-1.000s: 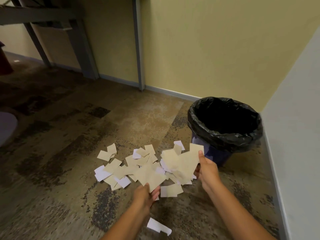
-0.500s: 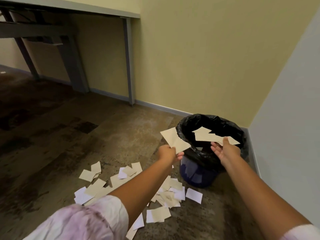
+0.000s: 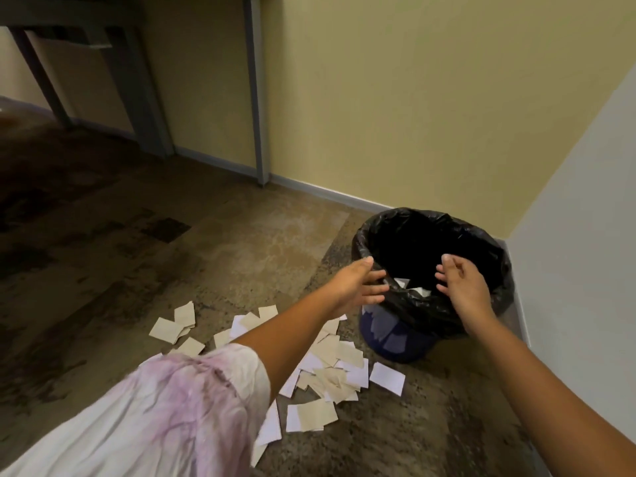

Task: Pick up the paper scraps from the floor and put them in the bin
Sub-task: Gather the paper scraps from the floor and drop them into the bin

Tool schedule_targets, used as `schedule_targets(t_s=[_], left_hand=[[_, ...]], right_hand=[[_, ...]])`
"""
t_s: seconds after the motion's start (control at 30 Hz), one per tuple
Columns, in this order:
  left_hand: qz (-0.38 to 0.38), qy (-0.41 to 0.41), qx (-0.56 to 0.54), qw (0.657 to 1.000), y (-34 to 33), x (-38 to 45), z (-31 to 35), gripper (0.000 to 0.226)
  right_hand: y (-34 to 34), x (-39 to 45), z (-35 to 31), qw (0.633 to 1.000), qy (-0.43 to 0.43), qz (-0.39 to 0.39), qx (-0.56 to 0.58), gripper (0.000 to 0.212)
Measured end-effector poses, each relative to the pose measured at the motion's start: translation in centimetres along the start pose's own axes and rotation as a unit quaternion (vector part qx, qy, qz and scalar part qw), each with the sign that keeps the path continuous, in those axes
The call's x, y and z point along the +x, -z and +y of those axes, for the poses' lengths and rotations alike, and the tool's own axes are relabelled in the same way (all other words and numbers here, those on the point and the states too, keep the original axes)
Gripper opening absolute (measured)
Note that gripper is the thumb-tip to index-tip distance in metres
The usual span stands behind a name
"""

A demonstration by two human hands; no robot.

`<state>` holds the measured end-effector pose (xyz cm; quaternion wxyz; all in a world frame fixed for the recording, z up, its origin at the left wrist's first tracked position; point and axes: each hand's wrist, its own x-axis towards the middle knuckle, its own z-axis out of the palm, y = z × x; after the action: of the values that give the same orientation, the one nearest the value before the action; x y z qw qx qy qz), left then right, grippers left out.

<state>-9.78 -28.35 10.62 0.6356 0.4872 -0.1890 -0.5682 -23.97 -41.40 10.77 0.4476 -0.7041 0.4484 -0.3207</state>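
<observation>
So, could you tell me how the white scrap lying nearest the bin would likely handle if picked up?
The white scrap looks thin and flat, so probably light and floppy. Lying flush on the floor, it may resist pinching; sliding an edge up first could help.

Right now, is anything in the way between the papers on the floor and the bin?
Nothing visible. The paper scraps lie right beside the bin, whose mouth is open with no lid. Both hands, left hand and right hand, hover empty over it.

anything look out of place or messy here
Yes: paper scraps lie strewn on the floor left of the bin, some overlapping. Both the left hand and right hand are empty over the bin.
</observation>
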Motion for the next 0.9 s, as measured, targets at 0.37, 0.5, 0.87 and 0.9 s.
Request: schedule_targets(t_s=[0.37,0.5,0.87,0.9], left_hand=[[0.211,0.082,0.397,0.889,15.1,-5.7,-11.7,0.070],[0.119,0.147,0.589,0.785,18.9,-9.4,-20.0,0.091],[0.047,0.219,0.702,0.676,18.5,-16.2,-28.8,0.091],[0.064,0.210,0.704,0.676,18.2,-16.4,-28.8,0.083]], right_hand=[[-7.6,-9.2,7.4,0.877,0.292,-0.170,-0.342,0.018],[-10.1,-10.9,10.8,0.861,0.215,-0.249,-0.389,0.020],[-16.2,-16.2,16.3,0.760,0.134,-0.454,-0.445,0.052],[-16.8,-16.0,16.1,0.762,0.135,-0.448,-0.448,0.054]])
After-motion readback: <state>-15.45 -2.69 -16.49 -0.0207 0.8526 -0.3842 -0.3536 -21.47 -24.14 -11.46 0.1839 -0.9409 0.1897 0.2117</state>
